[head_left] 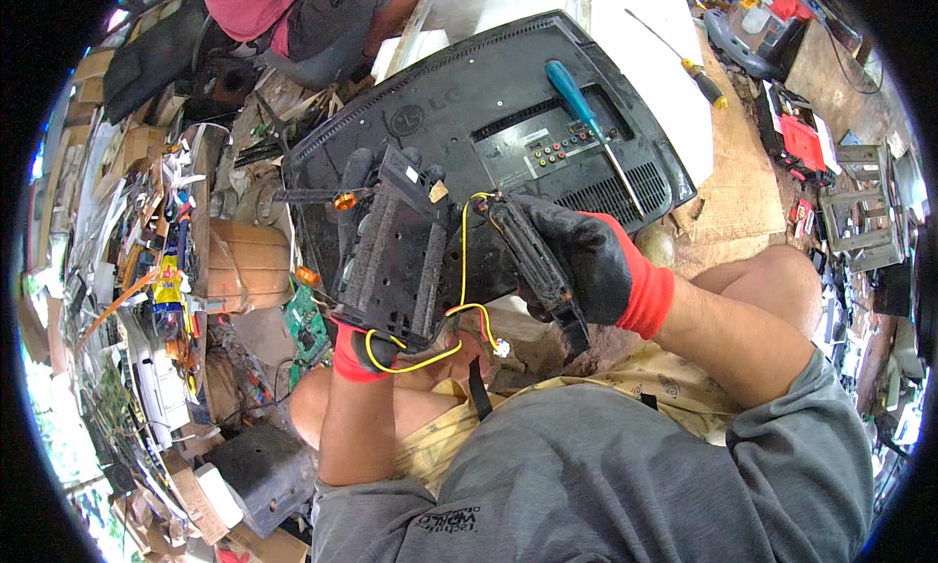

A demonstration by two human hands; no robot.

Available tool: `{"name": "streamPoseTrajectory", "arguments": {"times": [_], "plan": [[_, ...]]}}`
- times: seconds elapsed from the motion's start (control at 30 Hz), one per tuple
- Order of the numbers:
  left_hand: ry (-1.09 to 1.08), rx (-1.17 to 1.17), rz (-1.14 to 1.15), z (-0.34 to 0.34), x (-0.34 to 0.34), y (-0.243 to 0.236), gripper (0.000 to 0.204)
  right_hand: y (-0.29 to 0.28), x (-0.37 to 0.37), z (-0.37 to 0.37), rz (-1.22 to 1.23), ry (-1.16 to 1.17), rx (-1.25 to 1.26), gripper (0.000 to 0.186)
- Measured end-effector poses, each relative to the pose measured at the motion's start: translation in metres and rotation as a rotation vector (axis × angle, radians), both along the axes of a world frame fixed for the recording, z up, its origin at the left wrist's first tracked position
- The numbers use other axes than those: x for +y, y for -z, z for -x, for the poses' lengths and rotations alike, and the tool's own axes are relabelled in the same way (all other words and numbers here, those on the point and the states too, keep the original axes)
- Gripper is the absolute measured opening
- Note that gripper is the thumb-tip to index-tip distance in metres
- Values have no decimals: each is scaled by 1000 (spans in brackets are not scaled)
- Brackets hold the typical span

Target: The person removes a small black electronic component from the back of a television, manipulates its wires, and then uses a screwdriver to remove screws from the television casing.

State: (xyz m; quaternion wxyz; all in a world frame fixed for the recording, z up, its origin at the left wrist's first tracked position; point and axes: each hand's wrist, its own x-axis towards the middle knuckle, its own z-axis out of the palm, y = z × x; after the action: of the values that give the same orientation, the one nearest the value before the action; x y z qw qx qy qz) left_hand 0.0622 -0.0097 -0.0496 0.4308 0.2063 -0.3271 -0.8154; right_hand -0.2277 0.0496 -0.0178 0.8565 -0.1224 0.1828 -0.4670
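In the head view, a black plastic frame (393, 255) with greyish bands is gripped by the left hand (349, 242), which is gloved in black with a red cuff; its fingers are curled around the far side and are partly hidden by the frame. A narrow black bar (532, 250) is clasped by the right hand (586, 255), gloved alike, with its fingers closed about the side. Both parts are held up above the lap, side by side and apart, and between them a yellow wire (464, 260) is strung, with a white plug (501, 348) seen near its lower bend. Beyond the hands, a black television (445, 152) is laid with its back facing up, and across it a blue-handled screwdriver (576, 104) is rested. Farther off, a yellow-and-black screwdriver (703, 82) is placed by the edge of a white panel (650, 60). To the left, a green circuit board (306, 328) is seen near a brown box (244, 260). At the upper left, a person in a pink shirt (239, 6) is partly shown.
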Motion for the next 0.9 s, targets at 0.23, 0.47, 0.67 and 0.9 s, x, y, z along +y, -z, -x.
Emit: {"name": "streamPoseTrajectory", "arguments": {"times": [0.23,0.47,0.67,0.9], "plan": [[29,-89,102,13,4,-19,87,-13,4,-3,155,74,199,45],[-126,-500,218,27,17,-39,122,-25,5,-6,56,82,249,45],[-88,-560,188,32,20,-49,155,-15,5,-3,176,74,355,50],[-73,-824,664,35,27,-52,167,-7,5,-1,137,43,375,31]]}}
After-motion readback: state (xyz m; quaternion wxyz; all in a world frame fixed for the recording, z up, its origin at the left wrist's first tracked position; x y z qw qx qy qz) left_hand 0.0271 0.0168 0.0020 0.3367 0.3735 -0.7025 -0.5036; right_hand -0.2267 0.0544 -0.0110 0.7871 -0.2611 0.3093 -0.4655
